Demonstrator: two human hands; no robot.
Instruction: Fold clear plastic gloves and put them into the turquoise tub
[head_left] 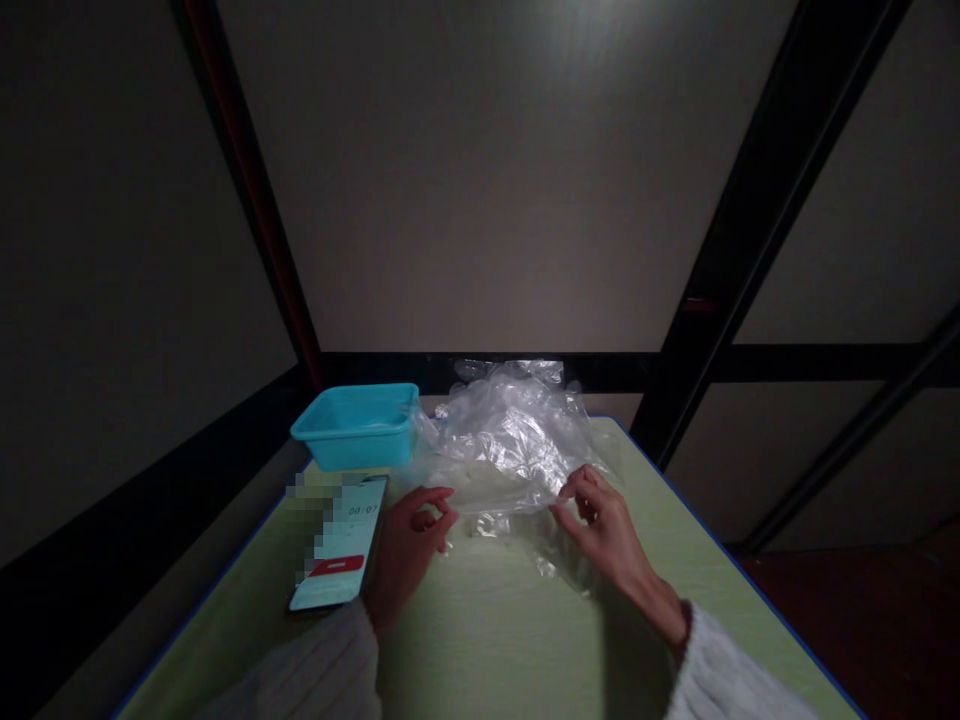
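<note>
Thin clear plastic film (499,497) stretches between my two hands, low over the table. Its left edge is pinched between the thumb and fingertips of my left hand (416,530). My right hand (604,525) grips the other edge between thumb and bent fingers. Some of the film hangs below, near the right wrist. Just behind the hands lies a crumpled, shiny heap of clear plastic (517,420), with rounded, finger-like ends along its top. Where the held film ends and the heap begins is hard to make out.
A blue plastic basket (367,447) stands at the back left, some clear plastic touching its right side. A phone (341,550) with a lit timer screen lies beside my left hand. The pale green table (517,650) has blue edging and meets a panelled wall (480,200).
</note>
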